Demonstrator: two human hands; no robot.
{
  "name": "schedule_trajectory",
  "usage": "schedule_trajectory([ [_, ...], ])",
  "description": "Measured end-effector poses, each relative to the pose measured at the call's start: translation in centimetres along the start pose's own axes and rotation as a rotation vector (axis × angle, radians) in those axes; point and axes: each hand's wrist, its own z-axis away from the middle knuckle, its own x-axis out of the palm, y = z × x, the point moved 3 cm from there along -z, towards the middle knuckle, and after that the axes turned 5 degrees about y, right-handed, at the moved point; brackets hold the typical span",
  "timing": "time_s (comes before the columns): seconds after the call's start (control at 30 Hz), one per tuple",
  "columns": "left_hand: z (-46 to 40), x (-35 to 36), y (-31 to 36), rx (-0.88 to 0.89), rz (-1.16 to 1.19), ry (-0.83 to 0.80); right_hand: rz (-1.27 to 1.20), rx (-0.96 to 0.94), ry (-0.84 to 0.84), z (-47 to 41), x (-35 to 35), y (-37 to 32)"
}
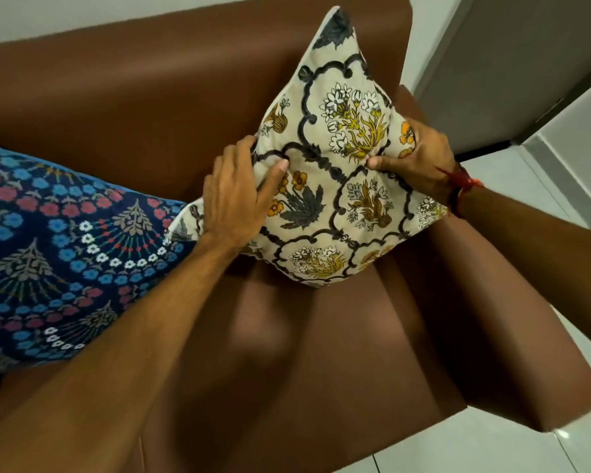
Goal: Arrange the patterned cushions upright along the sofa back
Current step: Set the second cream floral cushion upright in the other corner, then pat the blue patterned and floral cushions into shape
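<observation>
A cream cushion [335, 186] with black lattice and yellow flowers stands on one corner on the brown sofa seat, leaning toward the sofa back [144, 83]. My left hand [236, 196] grips its left edge, thumb pressed into the front. My right hand [420, 158] grips its right edge, with a red thread and dark band at the wrist. A dark blue cushion [58, 254] with blue, red and white flowers lies to the left on the seat, touching the cream cushion's lower left corner.
The sofa's right armrest [512, 319] runs along the right side of the seat [287, 353]. Beyond it lies a pale tiled floor [512, 448] and a grey wall panel [512, 63] at the upper right.
</observation>
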Motion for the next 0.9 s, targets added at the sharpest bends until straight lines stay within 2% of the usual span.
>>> schedule_trajectory([
  [0.2, -0.6, 0.2, -0.6, -0.017, -0.02, -0.003, -0.038, 0.022, 0.064, 1.7, 0.5, 0.5],
  [0.33, 1.0, -2.7, -1.9, -0.013, -0.051, 0.042, -0.026, -0.259, 0.363, 5.0, 2.8, -2.9],
  [0.4, 2.1, -5.1, -3.1, 0.013, -0.117, 0.115, -0.01, -0.463, 0.434, 7.0, 5.1, -6.2],
  [0.5, 2.9, -10.2, -6.9, -0.018, -0.21, 0.247, 0.048, -0.697, 0.295, 10.1, 10.7, -12.0],
  [0.57, 3.1, -14.9, -10.4, -0.131, -0.225, 0.374, 0.041, -0.777, 0.108, 12.3, 14.8, -15.6],
  [0.63, 2.6, -20.0, -14.3, -0.269, -0.344, 0.515, -0.027, -0.692, -0.092, 13.8, 18.3, -18.3],
  [0.7, 1.7, -23.4, -17.4, -0.445, -0.418, 0.544, -0.09, -0.46, -0.185, 13.8, 20.2, -19.1],
  [0.77, 1.0, -25.5, -20.4, -0.603, -0.198, 0.435, -0.179, -0.165, -0.164, 13.3, 21.2, -19.4],
  [0.83, 1.0, -25.9, -21.6, -0.6, 0.116, 0.302, -0.296, 0.067, -0.114, 13.0, 21.7, -18.9],
  [0.9, 2.4, -26.4, -21.1, -0.477, 0.15, 0.308, -0.385, 0.165, -0.119, 12.8, 22.1, -18.8],
])
